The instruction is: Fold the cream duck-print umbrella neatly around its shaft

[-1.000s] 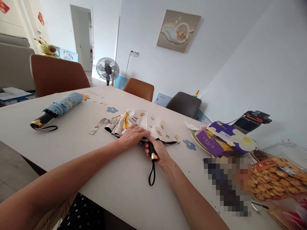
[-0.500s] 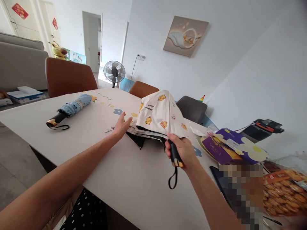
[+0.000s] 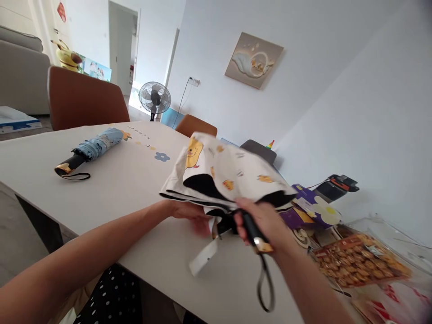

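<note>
A cream umbrella (image 3: 226, 175) with yellow duck prints and a black lining is partly folded, its canopy loose and flared. My right hand (image 3: 263, 220) is wrapped round its black, gold-tipped handle, from which a black wrist loop hangs. Under the canopy's left side reaches my left hand (image 3: 189, 212); its fingers are blurred and partly covered by the fabric. A white tag or strip (image 3: 204, 257) dangles below the canopy, near that hand. To the left, a folded light-blue umbrella (image 3: 101, 143) with a black handle lies on the table.
The white table (image 3: 135, 180) has printed flowers. Purple boxes (image 3: 317, 207), a bag of walnut-like snacks (image 3: 362, 261) and plastic bags crowd its right side. Chairs (image 3: 87, 101) stand along the far side, with a fan (image 3: 155, 97) beyond.
The umbrella's canopy has swung and spread wider, and a white tag now hangs under it. My left hand has moved from beside the canopy to beneath it. The view has shifted right.
</note>
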Demonstrator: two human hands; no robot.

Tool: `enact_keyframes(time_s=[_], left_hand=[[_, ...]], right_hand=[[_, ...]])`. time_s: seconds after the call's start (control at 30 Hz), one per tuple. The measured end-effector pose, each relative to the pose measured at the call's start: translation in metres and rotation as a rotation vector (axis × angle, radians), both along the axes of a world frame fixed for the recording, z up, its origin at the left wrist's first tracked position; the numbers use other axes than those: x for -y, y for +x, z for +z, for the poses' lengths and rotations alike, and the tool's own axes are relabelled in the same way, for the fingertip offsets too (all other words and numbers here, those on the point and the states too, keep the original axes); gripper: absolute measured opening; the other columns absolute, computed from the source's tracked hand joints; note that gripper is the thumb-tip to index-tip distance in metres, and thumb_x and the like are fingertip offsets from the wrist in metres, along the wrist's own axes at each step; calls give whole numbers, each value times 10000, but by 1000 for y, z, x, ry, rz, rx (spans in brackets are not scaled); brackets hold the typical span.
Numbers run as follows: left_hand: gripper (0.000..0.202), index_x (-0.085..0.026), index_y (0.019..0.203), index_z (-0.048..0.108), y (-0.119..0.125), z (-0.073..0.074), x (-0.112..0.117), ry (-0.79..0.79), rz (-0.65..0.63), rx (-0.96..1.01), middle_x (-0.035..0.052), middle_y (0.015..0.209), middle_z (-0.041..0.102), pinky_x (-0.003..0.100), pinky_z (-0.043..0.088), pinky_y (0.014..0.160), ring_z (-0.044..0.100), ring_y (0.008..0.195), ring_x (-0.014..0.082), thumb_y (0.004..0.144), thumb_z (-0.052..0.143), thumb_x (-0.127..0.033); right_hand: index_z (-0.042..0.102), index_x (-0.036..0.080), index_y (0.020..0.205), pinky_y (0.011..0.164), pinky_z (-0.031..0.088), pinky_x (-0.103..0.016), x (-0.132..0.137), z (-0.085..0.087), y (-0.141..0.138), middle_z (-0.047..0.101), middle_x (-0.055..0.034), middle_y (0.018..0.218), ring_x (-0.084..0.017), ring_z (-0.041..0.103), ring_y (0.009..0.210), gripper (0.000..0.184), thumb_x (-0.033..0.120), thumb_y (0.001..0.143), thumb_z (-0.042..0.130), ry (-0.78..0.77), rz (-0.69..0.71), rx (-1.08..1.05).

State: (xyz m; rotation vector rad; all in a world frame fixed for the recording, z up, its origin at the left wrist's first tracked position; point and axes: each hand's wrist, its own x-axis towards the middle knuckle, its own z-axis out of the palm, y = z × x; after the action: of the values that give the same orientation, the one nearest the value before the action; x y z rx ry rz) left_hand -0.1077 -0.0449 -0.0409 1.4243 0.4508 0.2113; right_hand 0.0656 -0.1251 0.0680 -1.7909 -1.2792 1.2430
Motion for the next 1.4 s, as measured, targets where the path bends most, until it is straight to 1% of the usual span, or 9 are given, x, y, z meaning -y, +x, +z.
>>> enact_keyframes(time_s=[0.13, 0.23, 0.33, 0.4, 0.47, 0.53, 0.73, 1.1, 1.4], left_hand=[[328, -171, 591, 652, -19, 0, -9, 198, -22, -309, 26, 549, 625, 212, 327, 388, 445, 403, 88, 753, 560, -441], [248, -190, 658, 683, -21, 13, 0, 178, -248, -309, 35, 567, 651, 213, 330, 344, 487, 405, 114, 692, 632, -430], [286, -180, 790, 696, -22, 32, 9, 83, -366, -163, 49, 605, 666, 278, 455, 428, 577, 479, 161, 731, 596, -441], [289, -184, 940, 671, -28, 41, 9, 159, -137, 10, 35, 666, 675, 300, 508, 562, 625, 597, 167, 746, 596, -384], [321, -211, 1031, 636, -35, 43, 3, 390, 159, 54, 23, 780, 686, 296, 507, 673, 637, 739, 164, 731, 614, -324], [332, -244, 1042, 628, -37, 38, -2, 670, 316, -31, 21, 945, 674, 292, 492, 745, 613, 890, 175, 715, 626, -303], [472, -280, 1160, 577, -13, 5, 0, 1293, 272, -166, 41, 1289, 525, 403, 345, 1005, 430, 1219, 245, 702, 593, -168], [694, -305, 1378, 343, -10, -10, -3, 1383, 264, -268, 49, 1458, 314, 428, 246, 1066, 250, 1341, 266, 739, 611, -320], [604, -181, 1222, 428, -4, 0, 8, 1632, 429, -236, 102, 1290, 472, 359, 424, 902, 425, 1182, 222, 645, 407, -3]], right_hand=[[504, 143, 441, 244, 343, -205, -24, -79, -22, 479, -41, 324, -112, 425, 235, 414, 351, 799, 497, -105, 27, -43], [498, 146, 451, 245, 325, -198, -28, -104, -30, 474, -28, 324, -112, 432, 242, 402, 356, 793, 495, -77, 42, -62], [501, 142, 490, 270, 336, -188, -27, -107, -30, 501, -11, 366, -102, 453, 277, 312, 287, 766, 522, 7, 76, -142], [502, 138, 510, 277, 352, -197, -28, -106, -29, 502, -9, 382, -105, 459, 290, 296, 290, 762, 531, -28, 87, -193], [515, 133, 547, 289, 392, -224, -29, -106, -27, 521, -17, 418, -116, 477, 306, 286, 317, 763, 543, -97, 73, -247], [524, 129, 592, 310, 432, -251, -31, -108, -25, 550, -27, 466, -126, 500, 329, 249, 313, 754, 566, -132, 43, -307], [557, 92, 669, 366, 491, -271, -31, -107, -19, 582, -53, 516, -136, 541, 380, 213, 276, 775, 565, -244, -3, -456], [543, 108, 679, 314, 467, -233, -24, -96, -12, 557, 3, 530, -104, 521, 379, 225, 284, 819, 532, -267, 48, -630], [527, 113, 678, 310, 471, -244, -26, -96, -8, 546, 8, 526, -106, 517, 377, 217, 280, 814, 548, -258, 52, -692]])
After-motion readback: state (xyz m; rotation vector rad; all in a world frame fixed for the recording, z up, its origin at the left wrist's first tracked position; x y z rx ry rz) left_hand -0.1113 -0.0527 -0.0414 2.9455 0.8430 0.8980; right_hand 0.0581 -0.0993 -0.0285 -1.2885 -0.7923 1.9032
